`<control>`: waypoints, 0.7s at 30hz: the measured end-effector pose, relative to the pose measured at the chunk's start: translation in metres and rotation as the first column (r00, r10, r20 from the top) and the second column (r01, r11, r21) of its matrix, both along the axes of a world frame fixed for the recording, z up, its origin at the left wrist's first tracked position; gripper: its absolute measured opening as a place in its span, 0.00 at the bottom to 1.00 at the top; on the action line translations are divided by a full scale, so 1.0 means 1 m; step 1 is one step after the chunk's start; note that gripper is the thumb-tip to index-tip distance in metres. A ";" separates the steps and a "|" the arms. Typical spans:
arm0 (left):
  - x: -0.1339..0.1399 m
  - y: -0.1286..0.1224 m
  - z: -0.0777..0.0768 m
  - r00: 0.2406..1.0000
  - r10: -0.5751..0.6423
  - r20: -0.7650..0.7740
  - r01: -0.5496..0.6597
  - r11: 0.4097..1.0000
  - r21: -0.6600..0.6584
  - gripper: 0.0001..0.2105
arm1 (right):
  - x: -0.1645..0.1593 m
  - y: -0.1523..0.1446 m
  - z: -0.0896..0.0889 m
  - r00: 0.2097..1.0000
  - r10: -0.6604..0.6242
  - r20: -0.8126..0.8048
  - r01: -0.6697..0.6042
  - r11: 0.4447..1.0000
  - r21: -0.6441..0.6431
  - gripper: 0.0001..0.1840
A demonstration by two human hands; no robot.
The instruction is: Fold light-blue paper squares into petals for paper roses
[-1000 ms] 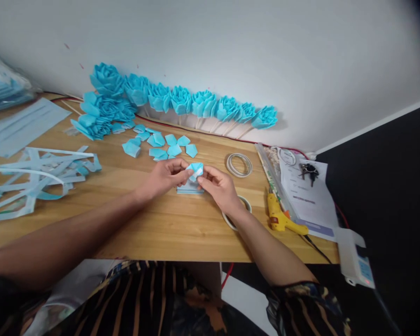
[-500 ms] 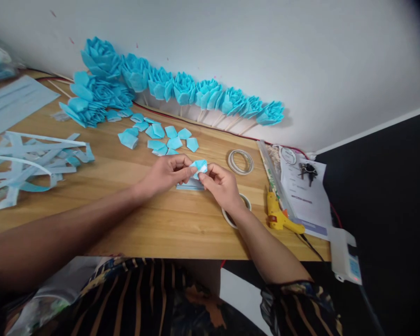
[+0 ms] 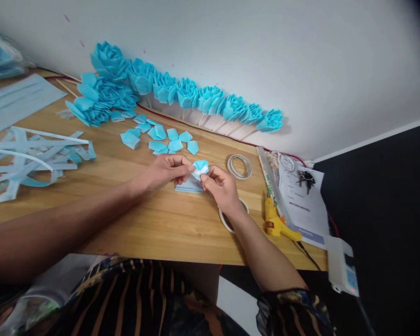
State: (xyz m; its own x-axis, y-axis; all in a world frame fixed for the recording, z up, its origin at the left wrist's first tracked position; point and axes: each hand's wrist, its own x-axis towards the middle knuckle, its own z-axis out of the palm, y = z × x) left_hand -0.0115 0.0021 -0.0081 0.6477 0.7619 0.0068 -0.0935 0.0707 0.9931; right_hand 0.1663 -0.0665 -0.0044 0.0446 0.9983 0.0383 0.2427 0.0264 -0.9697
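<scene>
Between my two hands is a small blue-and-white folded petal (image 3: 200, 168), held a little above the table. My left hand (image 3: 168, 170) pinches its left side between thumb and fingers. On its right side my right hand (image 3: 222, 185) grips it the same way. Beneath the hands lies a light blue pleated piece (image 3: 188, 187), partly hidden by my fingers. Several loose blue folded petals (image 3: 175, 145) are scattered just beyond the hands. A roll of tape (image 3: 227, 221) lies partly under my right wrist.
Blue flowers (image 3: 187, 93) on sticks lean along the wall, with more piled at left. Cut strips (image 3: 38, 161) and a blue sheet (image 3: 19, 103) lie at left. At right are another tape roll (image 3: 239, 166), a yellow glue gun (image 3: 276, 220), papers (image 3: 299, 205) and keys (image 3: 306, 179).
The camera view has shifted slightly. Both hands still pinch the petal; it has turned a little, and more of its white side shows.
</scene>
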 end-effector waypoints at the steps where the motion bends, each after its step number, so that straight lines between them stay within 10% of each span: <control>1: 0.000 0.000 0.000 1.000 0.008 0.000 -0.008 1.000 -0.001 0.12 | 0.000 0.000 0.000 1.000 -0.004 -0.008 0.004 1.000 0.001 0.13; 21: 0.002 -0.003 0.003 0.997 0.045 -0.069 -0.042 0.998 0.049 0.11 | 0.003 0.000 0.004 1.000 0.002 -0.004 -0.002 0.999 0.036 0.13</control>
